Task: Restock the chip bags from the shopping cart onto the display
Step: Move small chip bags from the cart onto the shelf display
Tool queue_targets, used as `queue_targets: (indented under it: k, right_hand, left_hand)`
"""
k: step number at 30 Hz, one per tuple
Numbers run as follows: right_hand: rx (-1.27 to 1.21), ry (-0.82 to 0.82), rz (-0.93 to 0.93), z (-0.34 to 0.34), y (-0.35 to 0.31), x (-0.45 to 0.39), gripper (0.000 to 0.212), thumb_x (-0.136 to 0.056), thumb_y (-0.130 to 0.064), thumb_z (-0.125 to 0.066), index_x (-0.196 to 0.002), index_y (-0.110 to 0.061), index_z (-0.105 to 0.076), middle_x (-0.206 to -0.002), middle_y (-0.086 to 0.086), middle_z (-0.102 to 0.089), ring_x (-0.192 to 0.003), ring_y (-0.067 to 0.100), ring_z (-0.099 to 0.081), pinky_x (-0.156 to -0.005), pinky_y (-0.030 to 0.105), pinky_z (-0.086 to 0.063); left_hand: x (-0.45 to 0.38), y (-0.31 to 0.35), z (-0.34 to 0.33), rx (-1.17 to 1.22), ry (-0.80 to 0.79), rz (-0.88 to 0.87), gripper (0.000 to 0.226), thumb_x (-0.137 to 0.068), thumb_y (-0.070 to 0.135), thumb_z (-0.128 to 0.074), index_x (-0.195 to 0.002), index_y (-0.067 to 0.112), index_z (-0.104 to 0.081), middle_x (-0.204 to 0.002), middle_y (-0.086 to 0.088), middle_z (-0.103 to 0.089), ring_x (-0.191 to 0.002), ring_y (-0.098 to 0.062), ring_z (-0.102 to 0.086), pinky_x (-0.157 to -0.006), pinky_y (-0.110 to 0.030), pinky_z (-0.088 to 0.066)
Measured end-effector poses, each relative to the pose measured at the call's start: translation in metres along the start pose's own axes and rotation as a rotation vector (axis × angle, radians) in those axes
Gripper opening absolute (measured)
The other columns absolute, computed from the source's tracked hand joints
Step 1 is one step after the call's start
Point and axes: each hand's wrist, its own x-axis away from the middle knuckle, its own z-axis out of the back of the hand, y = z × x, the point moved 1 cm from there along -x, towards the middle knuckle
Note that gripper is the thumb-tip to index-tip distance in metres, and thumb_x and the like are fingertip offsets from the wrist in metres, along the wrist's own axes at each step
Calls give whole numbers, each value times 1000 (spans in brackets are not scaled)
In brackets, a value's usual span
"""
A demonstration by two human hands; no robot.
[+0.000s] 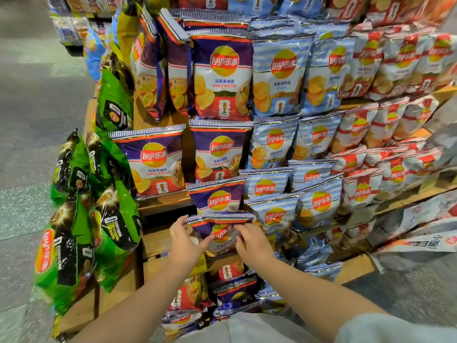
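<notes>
Both hands grasp purple bag [218, 232] at low shelf [158, 240] front edge: left hand [184, 240] at bag's 9 o'clock, right hand [253, 242] at 3 o'clock. Bare shelf gap at bag's 9 o'clock. Second purple bag [217, 198] touching at 12 o'clock. Blue bags [279, 214] crowd 3 o'clock. Green bags [74, 243] hang farther out at 9 o'clock. Purple bags upright above held one: six.

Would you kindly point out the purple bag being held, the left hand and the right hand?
purple bag [220, 232], head view, on the logo at its front.
left hand [184, 241], head view, on the back of the hand.
right hand [253, 242], head view, on the back of the hand.
</notes>
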Motion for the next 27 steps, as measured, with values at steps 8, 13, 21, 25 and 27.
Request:
queue_targets:
  k: [8, 13, 21, 25, 27]
  right_hand:
    - [207, 75, 222, -11, 0, 5, 76, -56, -16, -84, -127, -5, -57, -126, 15, -58, -122, 29, -46, -93, 44, -51]
    - [505, -49, 200, -3, -10, 0, 87, -87, -35, -60, -150, -6, -9, -157, 11, 6, -144, 29, 12, -115, 41, 1]
    - [358, -241, 148, 10, -7, -24, 70, -101, -22, -35, -150, -14, 15, -151, -2, 33, -144, 18, 23, -117, 35, 10]
    - [325, -287, 137, 17, -6, -38, 69, -101, -23, -34, -151, -15, 12, -157, 1, 23, -145, 18, 20, -119, 36, 4]
    - [314, -308, 129, 21, -6, -46, 69, -101, -24, -34, -152, -14, 10, -158, 1, 21, -145, 18, 20, -119, 34, 1]
  left_hand:
    - [19, -10, -1, -257, 379, -157, 74, -61, 24, -89, -117, -4, -50, -119, -27, -49, -119, -41, -42, -99, -54, -33]
    - [24, -2, -6, -522, 242, -597, 58, -68, 31, -82, -115, 10, -56, -115, -11, -57, -118, -23, -42, -99, -42, -39]
    - [-5, 20, -11, -1170, -308, -506, 85, -97, 54, -35, -146, 15, 21, -156, -8, 24, -140, -29, 27, -113, -46, 14]
    - [-17, 25, -12, -1170, -406, -450, 98, -91, 56, -48, -148, 16, 21, -154, -7, 29, -140, -30, 29, -112, -47, 16]
    - [-21, 28, -12, -1135, -425, -441, 100, -90, 52, -52, -148, 16, 21, -154, -7, 29, -140, -29, 29, -112, -47, 16]
